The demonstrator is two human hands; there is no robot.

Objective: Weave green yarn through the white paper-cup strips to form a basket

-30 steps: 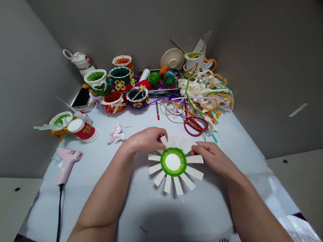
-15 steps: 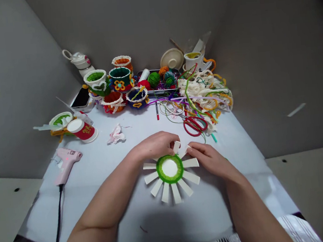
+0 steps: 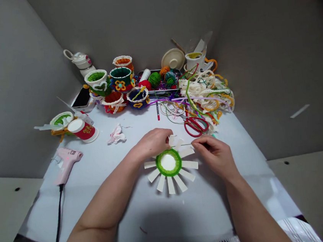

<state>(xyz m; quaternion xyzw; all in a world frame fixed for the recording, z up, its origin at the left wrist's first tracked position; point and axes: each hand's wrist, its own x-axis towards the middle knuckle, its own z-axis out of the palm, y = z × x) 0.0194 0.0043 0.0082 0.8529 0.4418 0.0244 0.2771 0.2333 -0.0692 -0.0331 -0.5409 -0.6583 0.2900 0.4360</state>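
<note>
A paper cup cut into white strips fans out like a flower, with light and dark green yarn wound round its white base. At its far edge, my left hand pinches one of the strips. My right hand is closed on a thin green yarn, which runs taut from its fingertips across the strips toward my left hand. The left fingertips are partly hidden behind the strip.
Red-handled scissors lie beyond my right hand, before a heap of lace and cords. Several yarn-woven cups stand at the back beside a tray of yarn balls. At left are a pink glue gun and a tipped paper cup.
My right hand has moved off the strips to the right, drawing the green yarn straight. The cut cup has turned slightly and shifted a little away from me.
</note>
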